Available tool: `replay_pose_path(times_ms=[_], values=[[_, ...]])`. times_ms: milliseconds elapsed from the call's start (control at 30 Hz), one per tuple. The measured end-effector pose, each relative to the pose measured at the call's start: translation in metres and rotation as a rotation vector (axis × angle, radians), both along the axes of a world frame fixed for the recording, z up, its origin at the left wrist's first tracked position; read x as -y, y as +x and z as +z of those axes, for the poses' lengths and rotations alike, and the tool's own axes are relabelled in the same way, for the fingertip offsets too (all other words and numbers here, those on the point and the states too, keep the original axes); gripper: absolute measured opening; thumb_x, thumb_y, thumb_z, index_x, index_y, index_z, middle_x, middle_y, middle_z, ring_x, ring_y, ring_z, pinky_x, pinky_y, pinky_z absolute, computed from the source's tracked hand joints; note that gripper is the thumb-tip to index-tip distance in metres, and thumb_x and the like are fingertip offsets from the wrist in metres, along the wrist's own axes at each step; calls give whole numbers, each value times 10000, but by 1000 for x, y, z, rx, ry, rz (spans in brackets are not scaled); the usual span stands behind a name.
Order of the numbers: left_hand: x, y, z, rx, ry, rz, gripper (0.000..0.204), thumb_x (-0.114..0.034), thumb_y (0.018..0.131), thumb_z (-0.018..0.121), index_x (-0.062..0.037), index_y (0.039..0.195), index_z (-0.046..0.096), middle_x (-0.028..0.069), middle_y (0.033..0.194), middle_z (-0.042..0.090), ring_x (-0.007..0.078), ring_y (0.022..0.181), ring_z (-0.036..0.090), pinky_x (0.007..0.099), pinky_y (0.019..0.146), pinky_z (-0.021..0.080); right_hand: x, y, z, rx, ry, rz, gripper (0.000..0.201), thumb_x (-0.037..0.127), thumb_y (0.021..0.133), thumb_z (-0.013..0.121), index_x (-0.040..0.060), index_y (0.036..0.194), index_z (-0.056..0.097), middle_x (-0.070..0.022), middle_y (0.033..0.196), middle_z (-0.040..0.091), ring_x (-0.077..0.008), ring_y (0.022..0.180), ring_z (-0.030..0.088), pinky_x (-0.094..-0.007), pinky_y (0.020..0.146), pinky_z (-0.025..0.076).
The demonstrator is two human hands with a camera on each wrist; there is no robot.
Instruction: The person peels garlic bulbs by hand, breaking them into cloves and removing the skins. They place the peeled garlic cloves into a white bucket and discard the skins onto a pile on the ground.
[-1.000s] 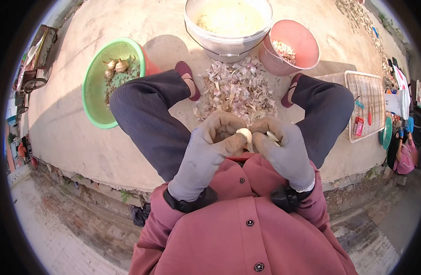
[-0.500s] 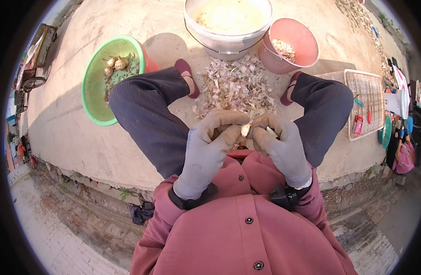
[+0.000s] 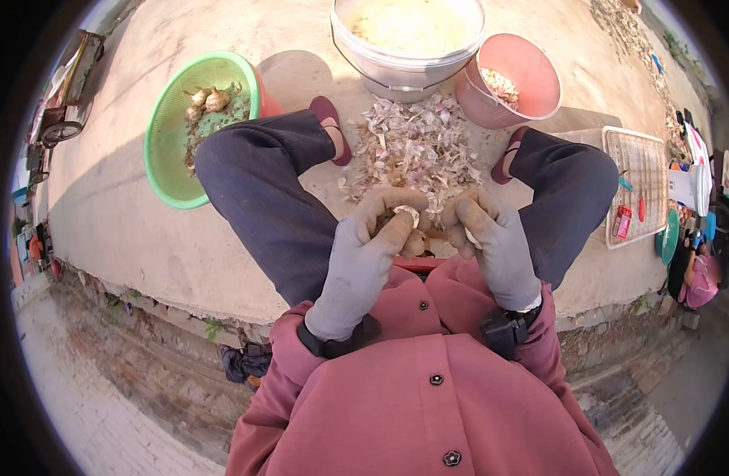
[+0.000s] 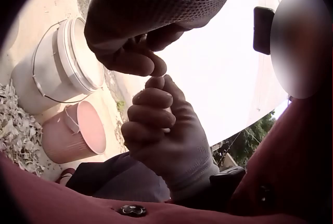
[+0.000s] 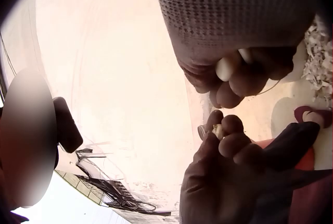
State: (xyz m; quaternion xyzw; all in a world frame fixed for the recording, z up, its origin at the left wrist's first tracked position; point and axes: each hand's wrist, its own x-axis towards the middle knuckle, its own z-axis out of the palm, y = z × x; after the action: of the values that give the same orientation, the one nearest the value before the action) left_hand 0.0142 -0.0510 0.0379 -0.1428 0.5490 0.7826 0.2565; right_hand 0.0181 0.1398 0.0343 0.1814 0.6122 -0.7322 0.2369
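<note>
Over the head feed I'm seeing a wheeled cart (image 3: pixel 77 89) standing at the far left, while on the right a pale gridded tray (image 3: pixel 630 149) is lying on the ground, bearing a red box (image 3: pixel 621 222), a slim red item (image 3: pixel 641 208) and a teal item (image 3: pixel 625 183), with a green basin (image 3: pixel 667 239) sitting just beside it. Lower down I'm picking out dark cloth (image 3: pixel 245 363) lying bunched and green weeds (image 3: pixel 214 328) growing at the ledge (image 3: pixel 166 313), and my left wrist feed is showing leafy greenery (image 4: pixel 253 139).
</note>
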Motion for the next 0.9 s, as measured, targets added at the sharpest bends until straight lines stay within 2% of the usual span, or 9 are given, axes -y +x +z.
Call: replay_pose_path(times_ms=[67, 133, 200, 267, 333, 433, 533, 700, 900], values=[[2, 2, -7, -37, -6, 13, 213, -147, 1036, 535, 13, 1143, 627, 32, 898, 641, 57, 706, 522, 206, 652, 427, 0, 0, -6, 22, -29, -42, 212, 194, 1003, 568, 5, 985, 664, 13, 720, 574, -46, 624, 471, -210, 562, 380], [4, 3, -12, -74, -19, 29, 214, -180, 1048, 524, 1, 1083, 633, 24, 863, 626, 49, 658, 473, 200, 602, 382, 3, 4, -9, 2, 180, 15, 217, 193, 1006, 567, -4, 1006, 657, 10, 745, 592, -61, 644, 505, -221, 579, 406], [-2, 1, -13, -33, -60, 61, 254, -238, 1058, 512, -20, 1002, 630, 10, 789, 592, 43, 595, 405, 202, 545, 317, 7, 8, -15, -41, 134, 28, 216, 181, 999, 570, -12, 1012, 663, -10, 759, 617, -77, 661, 531, -238, 595, 427], [-6, 2, -14, -34, -30, 56, 281, -265, 1059, 517, -23, 977, 634, 11, 764, 586, 43, 577, 396, 202, 529, 304, 11, 13, -16, -72, 93, 36, 215, 170, 993, 572, -21, 1018, 669, -30, 773, 641, -94, 679, 558, -255, 611, 448], [-7, 1, -15, -42, -2, 57, 309, -291, 1060, 522, -26, 952, 638, 11, 738, 580, 43, 559, 387, 203, 513, 290, 17, 11, -15, -118, 248, 60, 204, 144, 972, 584, -25, 1030, 682, -73, 806, 674, -116, 716, 590, -289, 646, 477], [-1, 1, -19, 5, 12, 102, 377, -355, 1057, 536, -28, 900, 635, 22, 723, 593, 40, 549, 402, 197, 507, 304, 19, 15, -18, -139, 270, 89, 198, 138, 952, 602, -17, 1031, 696, -102, 822, 684, -120, 732, 605, -296, 666, 490], [1, -1, -23, 61, -35, 56, 403, -370, 1059, 537, -9, 930, 662, 32, 735, 621, 38, 557, 441, 193, 502, 332, 22, 15, -16, -128, 215, 60, 214, 173, 928, 654, -17, 1020, 687, -87, 819, 682, -113, 728, 603, -286, 674, 493], [-9, -2, -20, 0, 5, 175, 398, -308, 1073, 519, 39, 1237, 625, 54, 797, 681, 39, 562, 495, 189, 496, 381, 26, 16, -18, -136, 271, 6, 270, 193, 864, 739, -5, 1034, 670, -74, 851, 686, -98, 737, 601, -274, 678, 502], [-9, -2, -19, -47, -1, 174, 384, -255, 1081, 495, 50, 1300, 577, 71, 860, 711, 47, 634, 576, 175, 530, 434, 34, 15, -9, -142, 309, 8, 329, 158, 851, 759, -11, 1101, 627, -57, 897, 671, -80, 766, 598, -259, 678, 509]])
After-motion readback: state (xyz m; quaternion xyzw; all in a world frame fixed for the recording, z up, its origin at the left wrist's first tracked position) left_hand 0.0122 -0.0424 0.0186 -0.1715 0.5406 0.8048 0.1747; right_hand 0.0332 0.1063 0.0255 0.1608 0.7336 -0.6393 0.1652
